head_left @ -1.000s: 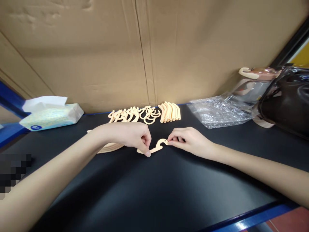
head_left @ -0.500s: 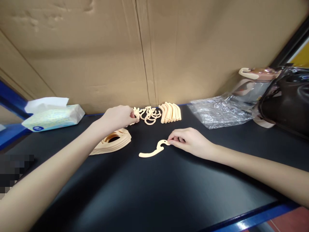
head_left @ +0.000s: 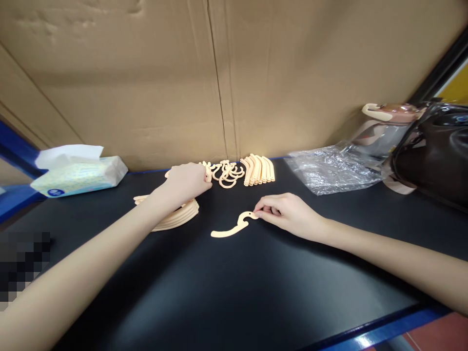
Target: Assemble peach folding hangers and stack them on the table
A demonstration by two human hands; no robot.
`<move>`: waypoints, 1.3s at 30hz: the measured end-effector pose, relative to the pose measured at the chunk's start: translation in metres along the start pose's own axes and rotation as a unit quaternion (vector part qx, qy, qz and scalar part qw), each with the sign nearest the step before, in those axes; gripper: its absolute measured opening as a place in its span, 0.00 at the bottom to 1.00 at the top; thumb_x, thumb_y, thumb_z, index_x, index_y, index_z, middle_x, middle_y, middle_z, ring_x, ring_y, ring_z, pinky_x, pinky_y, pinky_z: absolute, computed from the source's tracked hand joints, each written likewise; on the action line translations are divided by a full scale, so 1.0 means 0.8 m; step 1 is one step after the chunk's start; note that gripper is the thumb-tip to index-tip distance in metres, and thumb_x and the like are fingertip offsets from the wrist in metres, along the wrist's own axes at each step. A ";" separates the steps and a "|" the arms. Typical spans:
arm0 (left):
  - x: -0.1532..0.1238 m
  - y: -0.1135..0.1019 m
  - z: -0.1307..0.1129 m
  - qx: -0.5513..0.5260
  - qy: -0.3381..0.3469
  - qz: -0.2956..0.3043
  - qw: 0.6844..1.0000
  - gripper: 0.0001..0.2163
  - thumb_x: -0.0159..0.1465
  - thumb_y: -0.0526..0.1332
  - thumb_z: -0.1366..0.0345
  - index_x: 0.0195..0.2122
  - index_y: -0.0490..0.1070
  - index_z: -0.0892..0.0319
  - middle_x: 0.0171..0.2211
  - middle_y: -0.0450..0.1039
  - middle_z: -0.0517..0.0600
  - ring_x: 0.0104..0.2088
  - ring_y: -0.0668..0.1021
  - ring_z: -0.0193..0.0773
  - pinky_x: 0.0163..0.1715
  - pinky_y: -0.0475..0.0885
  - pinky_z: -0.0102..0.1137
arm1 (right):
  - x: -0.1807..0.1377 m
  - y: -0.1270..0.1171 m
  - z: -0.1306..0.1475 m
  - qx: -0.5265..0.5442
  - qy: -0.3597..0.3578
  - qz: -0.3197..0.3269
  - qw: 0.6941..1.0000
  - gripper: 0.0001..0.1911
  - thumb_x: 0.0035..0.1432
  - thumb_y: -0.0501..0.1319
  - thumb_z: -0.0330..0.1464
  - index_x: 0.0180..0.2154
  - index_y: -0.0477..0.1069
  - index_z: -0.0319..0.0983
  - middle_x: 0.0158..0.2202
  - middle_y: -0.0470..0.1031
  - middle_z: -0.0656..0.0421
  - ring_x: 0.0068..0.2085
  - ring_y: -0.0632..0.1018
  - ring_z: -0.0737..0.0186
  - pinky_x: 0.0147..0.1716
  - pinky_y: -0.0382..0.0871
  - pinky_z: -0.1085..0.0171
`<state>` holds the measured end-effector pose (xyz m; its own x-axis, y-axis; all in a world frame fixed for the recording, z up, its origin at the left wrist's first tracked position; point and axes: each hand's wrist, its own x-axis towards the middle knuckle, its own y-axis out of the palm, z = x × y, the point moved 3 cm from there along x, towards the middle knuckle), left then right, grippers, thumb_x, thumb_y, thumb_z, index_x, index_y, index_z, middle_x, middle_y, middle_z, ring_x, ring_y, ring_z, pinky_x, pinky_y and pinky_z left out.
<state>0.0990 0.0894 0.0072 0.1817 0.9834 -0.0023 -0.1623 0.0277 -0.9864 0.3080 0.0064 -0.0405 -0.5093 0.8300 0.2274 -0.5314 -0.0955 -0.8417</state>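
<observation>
My right hand (head_left: 287,214) is closed in a pinch on one end of a flat, cream, curved hanger piece (head_left: 227,232). The piece has a small hole near the pinched end, and its long arm points left, low over the black table. Farther back, my left hand (head_left: 188,181) is closed at the left side of a pile of cream hooks (head_left: 227,174). Its fingertips are mostly hidden, so what they grip cannot be made out. Beneath the left wrist lies a stack of cream curved pieces (head_left: 179,218), partly covered by the forearm.
A bundle of cream curved tubes (head_left: 258,169) lies right of the hooks. At the left stands a tissue pack (head_left: 80,176). Clear plastic wrapping (head_left: 325,168), a bottle (head_left: 387,124) and a dark bag (head_left: 435,156) sit at the right. A cardboard wall (head_left: 146,87) backs the table.
My left hand has turned over slightly among the cream pieces at the back, with its fingers now more hidden. My right hand and its hanger piece have hardly moved.
</observation>
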 end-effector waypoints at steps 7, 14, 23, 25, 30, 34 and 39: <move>0.002 0.000 0.006 -0.034 -0.019 0.026 0.999 0.10 0.50 0.56 0.59 0.17 0.65 0.59 0.19 0.70 0.51 0.24 0.73 0.41 0.22 0.58 0.30 | -0.001 0.001 0.000 0.004 -0.001 0.000 1.000 0.07 0.60 0.56 0.34 0.34 0.73 0.41 0.22 0.67 0.67 0.24 0.66 0.73 0.24 0.54 0.71; 0.009 0.001 0.016 -0.089 -0.037 0.058 0.994 0.11 0.48 0.56 0.57 0.16 0.65 0.58 0.15 0.66 0.47 0.17 0.69 0.36 0.19 0.56 0.30 | -0.002 0.000 0.002 -0.004 0.002 0.008 1.000 0.08 0.58 0.59 0.38 0.35 0.73 0.42 0.21 0.64 0.67 0.23 0.64 0.73 0.23 0.53 0.71; -0.005 -0.032 0.012 -0.104 -0.056 0.025 0.993 0.14 0.49 0.57 0.52 0.25 0.74 0.57 0.18 0.69 0.48 0.22 0.73 0.40 0.21 0.59 0.31 | -0.003 -0.001 -0.003 -0.028 0.011 -0.001 1.000 0.09 0.60 0.57 0.39 0.35 0.73 0.43 0.21 0.65 0.67 0.23 0.65 0.73 0.23 0.53 0.71; -0.013 -0.044 0.008 -0.114 -0.038 0.007 0.993 0.15 0.50 0.57 0.51 0.27 0.75 0.57 0.16 0.68 0.47 0.22 0.72 0.40 0.21 0.59 0.31 | -0.003 -0.002 -0.006 -0.027 0.012 -0.006 1.000 0.09 0.59 0.57 0.40 0.37 0.72 0.43 0.21 0.66 0.67 0.23 0.66 0.72 0.23 0.53 0.71; -0.047 -0.059 -0.015 -0.190 0.058 -0.015 0.980 0.13 0.51 0.59 0.52 0.27 0.75 0.56 0.18 0.69 0.44 0.20 0.70 0.33 0.20 0.59 0.27 | -0.004 -0.010 -0.011 0.092 0.024 -0.080 0.992 0.26 0.58 0.58 0.42 0.56 0.56 0.44 0.30 0.69 0.65 0.22 0.67 0.72 0.26 0.62 0.69; -0.081 -0.044 -0.033 -0.222 0.159 0.030 0.962 0.11 0.52 0.60 0.54 0.26 0.72 0.56 0.20 0.69 0.41 0.19 0.68 0.29 0.19 0.59 0.25 | -0.005 -0.017 -0.011 0.180 0.007 -0.136 0.974 0.27 0.60 0.56 0.40 0.59 0.51 0.45 0.40 0.68 0.59 0.27 0.70 0.71 0.29 0.67 0.68; -0.105 -0.014 -0.031 -0.229 0.219 0.075 0.946 0.05 0.54 0.60 0.60 0.27 0.71 0.53 0.23 0.70 0.39 0.20 0.69 0.27 0.19 0.60 0.23 | -0.007 -0.018 -0.004 0.148 -0.055 -0.133 0.979 0.14 0.60 0.57 0.37 0.48 0.67 0.41 0.40 0.70 0.58 0.32 0.72 0.68 0.29 0.66 0.68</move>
<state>0.1094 0.0020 0.0148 0.5903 0.7987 -0.1169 0.2002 -0.2851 -0.9374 0.3211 0.0051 -0.0312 -0.3876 0.7845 0.4841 -0.8191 -0.0522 -0.5713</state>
